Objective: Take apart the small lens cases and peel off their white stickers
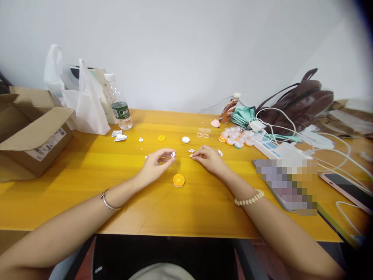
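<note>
My left hand (155, 163) rests on the yellow wooden table (87, 186), its fingers pinched on a tiny white part (173, 154). My right hand (208, 158) lies a little to the right, fingertips closed on another small white piece (191, 155). An orange round cap (178, 180) lies on the table just in front of both hands. Beyond them lie a white round cap (185, 139), a small yellow disc (161, 137) and more tiny white bits (191, 150).
An open cardboard box (32, 128) sits at the left, with white plastic bags (87, 101) and a water bottle (121, 107) behind. To the right are small orange-and-white units (236, 137), a power strip (269, 147) with white cables, a brown bag (297, 102) and a phone (348, 186).
</note>
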`<state>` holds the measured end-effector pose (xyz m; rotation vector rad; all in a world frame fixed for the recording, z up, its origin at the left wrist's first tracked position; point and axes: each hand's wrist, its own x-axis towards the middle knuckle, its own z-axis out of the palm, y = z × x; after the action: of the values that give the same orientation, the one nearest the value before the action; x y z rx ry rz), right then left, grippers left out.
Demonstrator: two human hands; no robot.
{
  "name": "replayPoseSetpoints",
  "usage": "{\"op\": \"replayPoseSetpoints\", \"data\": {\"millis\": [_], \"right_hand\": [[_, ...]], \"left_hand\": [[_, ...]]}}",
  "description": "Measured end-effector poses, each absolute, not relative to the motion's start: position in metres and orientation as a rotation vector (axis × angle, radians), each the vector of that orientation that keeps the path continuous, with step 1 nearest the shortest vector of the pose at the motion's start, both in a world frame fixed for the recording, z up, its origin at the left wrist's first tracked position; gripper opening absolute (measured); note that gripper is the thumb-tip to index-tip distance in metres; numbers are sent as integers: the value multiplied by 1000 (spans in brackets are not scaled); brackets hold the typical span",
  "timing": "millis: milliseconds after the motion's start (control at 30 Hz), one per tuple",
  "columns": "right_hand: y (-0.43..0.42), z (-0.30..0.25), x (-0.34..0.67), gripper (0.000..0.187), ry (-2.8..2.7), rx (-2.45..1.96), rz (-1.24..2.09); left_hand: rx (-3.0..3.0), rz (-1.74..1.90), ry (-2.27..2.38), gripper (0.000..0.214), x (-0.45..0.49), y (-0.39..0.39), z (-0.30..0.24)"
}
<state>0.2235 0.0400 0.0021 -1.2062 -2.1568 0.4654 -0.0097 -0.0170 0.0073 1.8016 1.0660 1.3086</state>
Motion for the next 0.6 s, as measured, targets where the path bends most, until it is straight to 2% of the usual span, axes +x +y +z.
{"op": "replayPoseSetpoints", "data": {"millis": [200, 333, 467, 600], "right_hand": [[39, 3, 224, 8, -2172, -1193, 451], [26, 15, 216, 14, -2082, -1181, 475], [3, 29, 197, 17, -2042, -1058, 712], [-14, 31, 182, 20, -1940, -931, 995]], "left_hand": [[1784, 1269, 1048, 23, -7, -19, 7], [1809, 1187, 1012, 22, -5, -23, 13], [1925, 1078, 954, 21, -3, -29, 17], [1775, 1081, 836, 18, 1, -33, 16]]}}
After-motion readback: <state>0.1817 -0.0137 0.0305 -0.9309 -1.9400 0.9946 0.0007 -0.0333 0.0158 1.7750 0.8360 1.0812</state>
